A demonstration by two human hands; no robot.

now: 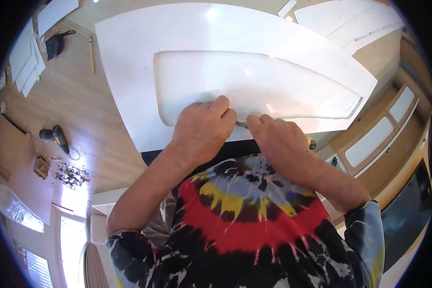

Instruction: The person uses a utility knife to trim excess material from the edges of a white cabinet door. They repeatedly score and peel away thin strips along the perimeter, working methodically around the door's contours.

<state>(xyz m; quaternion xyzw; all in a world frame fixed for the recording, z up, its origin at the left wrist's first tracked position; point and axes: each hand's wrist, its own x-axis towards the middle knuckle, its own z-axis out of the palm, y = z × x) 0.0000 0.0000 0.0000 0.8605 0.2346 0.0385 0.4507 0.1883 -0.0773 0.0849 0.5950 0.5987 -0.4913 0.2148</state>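
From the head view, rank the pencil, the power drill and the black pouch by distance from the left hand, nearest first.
Measured from the left hand:
1. Pencil, lying on the wood floor beyond the white panel's far left corner.
2. Power drill, on the floor out to the left.
3. Black pouch, far left, past the pencil.
The drill and the pencil are fairly close to call.

The right hand [278,139] covers nearly all of the tool [241,125] it grips; only a thin grey tip and a yellow end show, so its kind cannot be told. The left hand [204,127] hides part of the white panel [129,72] near edge. The scattered bits [71,175] on the floor are too small to identify, perhaps screws.
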